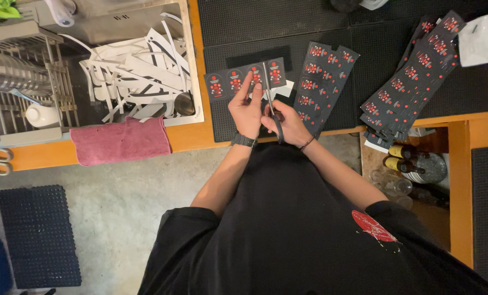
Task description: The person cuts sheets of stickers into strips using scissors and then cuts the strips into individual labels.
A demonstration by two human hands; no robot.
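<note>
The left hand (247, 111) pinches a long black paper strip of red-printed labels (244, 80), held just above both hands; the right hand (287, 123) grips black-handled scissors (270, 104), blades at a gap between 2 labels; keep the strip taut, blades square.

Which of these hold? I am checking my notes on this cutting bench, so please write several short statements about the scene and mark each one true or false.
1. The right hand holds black-handled scissors at a strip of black labels with red print. True.
2. The left hand rests on the pink cloth. False: it holds the label strip; the cloth lies apart, over the counter edge.
3. White paper offcuts fill the sink. True.
4. Two piles of black label strips lie left of the hands. False: both lie to the right, on the black ribbed mat.
5. The left wrist carries a dark wristwatch. True.
</note>
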